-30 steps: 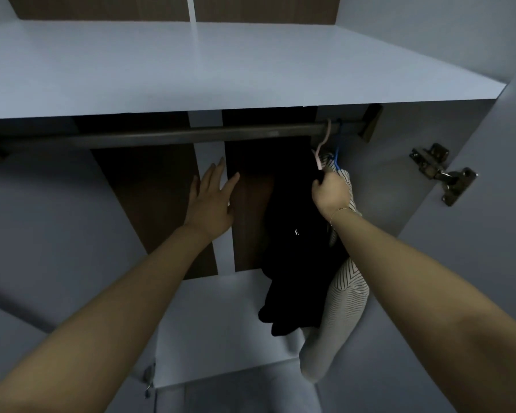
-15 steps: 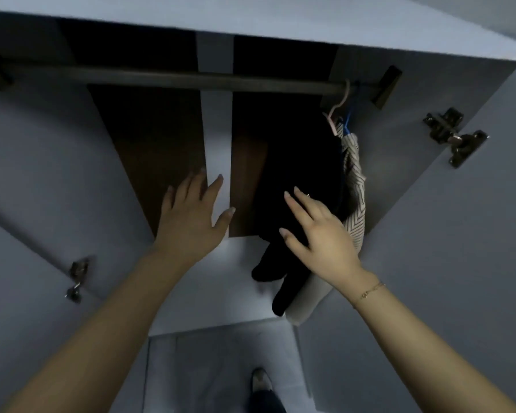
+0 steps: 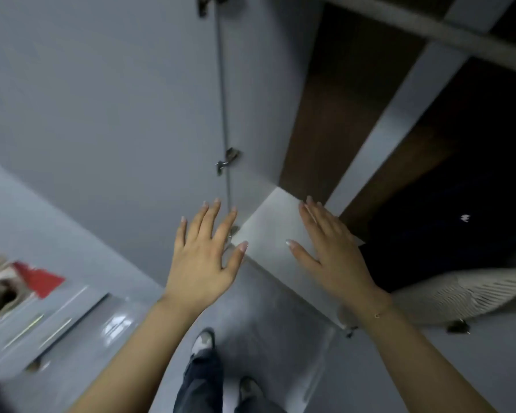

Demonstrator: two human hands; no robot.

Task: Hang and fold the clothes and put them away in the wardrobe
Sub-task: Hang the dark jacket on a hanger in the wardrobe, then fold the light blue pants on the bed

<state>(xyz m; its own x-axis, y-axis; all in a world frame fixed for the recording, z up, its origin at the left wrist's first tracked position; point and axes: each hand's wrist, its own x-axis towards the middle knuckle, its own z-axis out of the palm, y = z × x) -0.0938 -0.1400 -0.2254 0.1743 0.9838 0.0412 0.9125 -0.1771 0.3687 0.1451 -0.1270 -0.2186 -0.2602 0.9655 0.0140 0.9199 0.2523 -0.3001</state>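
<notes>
The head camera looks down, tilted, into an open wardrobe (image 3: 334, 120). At the right hangs a black garment (image 3: 459, 204) with a small white mark on its front; its lower edge is just above a striped cream-and-dark garment (image 3: 471, 290), which spreads out at the lower right edge. Both are inside the wardrobe, to the right of its pale centre strip. Their hangers are out of view.

The left hand (image 3: 204, 254) is held up, palm away, its fingers (image 3: 209, 216) spread apart and holding nothing. It is in front of the grey wardrobe door (image 3: 116, 99), near a metal hinge (image 3: 227, 160). The right hand (image 3: 329, 248) is also empty, its fingers (image 3: 310, 213) straight and slightly apart, over the white wardrobe shelf (image 3: 268, 228). A thin bracelet circles the right wrist.

Below the hands are the grey floor (image 3: 268, 338) and the person's 2 shoes (image 3: 203, 342) under dark trousers. At the far left, blurred, are a red patch (image 3: 38, 278) and a beige shape I cannot identify.
</notes>
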